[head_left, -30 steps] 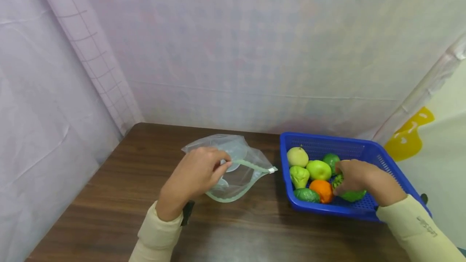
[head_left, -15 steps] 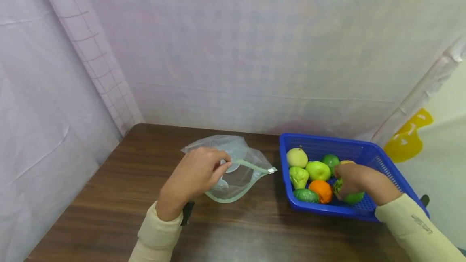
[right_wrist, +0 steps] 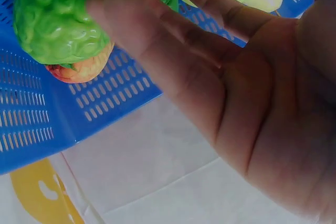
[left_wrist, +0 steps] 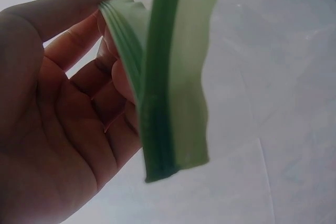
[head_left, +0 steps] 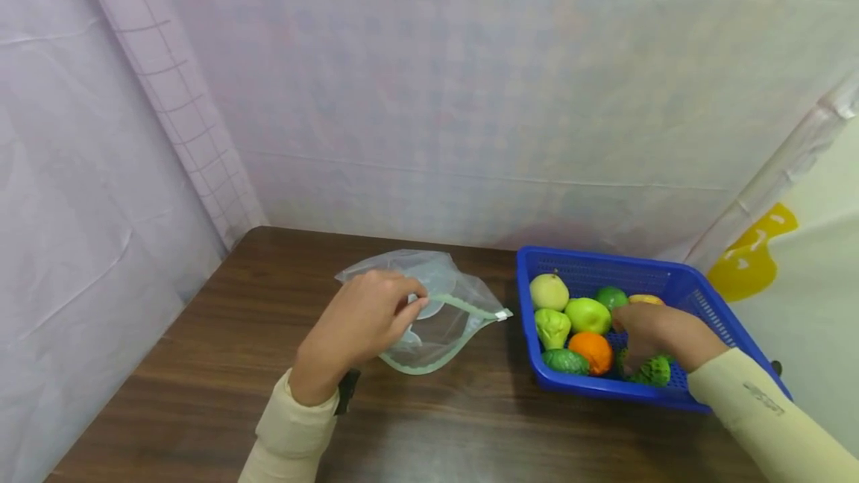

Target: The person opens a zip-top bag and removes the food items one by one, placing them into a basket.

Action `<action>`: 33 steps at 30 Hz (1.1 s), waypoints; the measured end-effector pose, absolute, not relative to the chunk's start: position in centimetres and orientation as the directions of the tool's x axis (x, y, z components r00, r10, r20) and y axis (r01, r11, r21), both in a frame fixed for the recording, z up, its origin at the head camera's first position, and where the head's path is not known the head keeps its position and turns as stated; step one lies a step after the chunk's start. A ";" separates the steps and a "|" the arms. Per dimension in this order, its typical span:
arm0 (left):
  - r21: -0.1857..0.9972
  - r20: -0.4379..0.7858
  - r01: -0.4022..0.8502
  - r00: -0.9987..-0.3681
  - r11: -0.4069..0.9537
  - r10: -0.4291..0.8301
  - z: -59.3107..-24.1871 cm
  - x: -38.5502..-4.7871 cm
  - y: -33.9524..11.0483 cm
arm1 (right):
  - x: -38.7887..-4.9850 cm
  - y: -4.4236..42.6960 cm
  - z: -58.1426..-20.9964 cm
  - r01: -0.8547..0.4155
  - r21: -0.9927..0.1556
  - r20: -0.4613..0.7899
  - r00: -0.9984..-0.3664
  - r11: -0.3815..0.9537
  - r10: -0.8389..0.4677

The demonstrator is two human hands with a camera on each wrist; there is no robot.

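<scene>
My left hand (head_left: 365, 319) pinches the green-edged rim of a clear zip bag (head_left: 450, 341) that lies on the table with its mouth spread apart. In the left wrist view, the thumb and fingers meet on the bag's green zip strip (left_wrist: 157, 103). My right hand (head_left: 661, 334) reaches down into a blue basket (head_left: 604, 390), over a bumpy green fruit (head_left: 654, 371). The right wrist view has its fingers (right_wrist: 173, 61) stretched beside green produce; their contact there is partly hidden. An orange (head_left: 592, 352) lies just left of that hand.
Around the orange in the basket are a pale round fruit (head_left: 549, 291), a green apple-like fruit (head_left: 587, 315), a light green pepper (head_left: 553, 328) and a dark green bumpy piece (head_left: 566, 361). A white curtain (head_left: 470, 95) hangs behind the brown table (head_left: 221, 364).
My right hand has shifted slightly within the basket, and the bumpy green fruit below it has turned or moved, showing its spiky side. My left hand and the zip bag stay in place.
</scene>
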State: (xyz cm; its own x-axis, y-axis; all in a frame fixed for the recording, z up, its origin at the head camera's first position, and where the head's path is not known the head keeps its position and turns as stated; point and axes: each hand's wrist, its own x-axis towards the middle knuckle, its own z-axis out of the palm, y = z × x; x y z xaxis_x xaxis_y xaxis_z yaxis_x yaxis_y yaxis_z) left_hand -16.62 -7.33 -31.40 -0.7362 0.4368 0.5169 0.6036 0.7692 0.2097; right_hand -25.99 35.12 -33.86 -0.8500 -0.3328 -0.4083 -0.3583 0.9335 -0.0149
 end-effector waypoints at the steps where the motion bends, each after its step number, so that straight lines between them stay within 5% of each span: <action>1: 0.213 0.514 0.603 -0.739 0.769 0.436 -31.4 -16.6 -7.3 | -26.0 35.2 -33.9 -0.363 -0.017 -0.410 -0.847 0.932 -0.337; 18: 0.203 0.462 0.571 -0.772 0.796 0.436 -31.9 -16.7 -7.3 | -24.6 33.7 -30.7 -0.382 0.027 -0.338 -0.873 0.924 -0.352; 33: -0.015 0.538 0.490 -0.731 0.872 0.420 -36.4 -15.6 -11.3 | -19.5 25.9 -27.5 -0.431 -0.053 0.055 -0.902 0.901 -0.428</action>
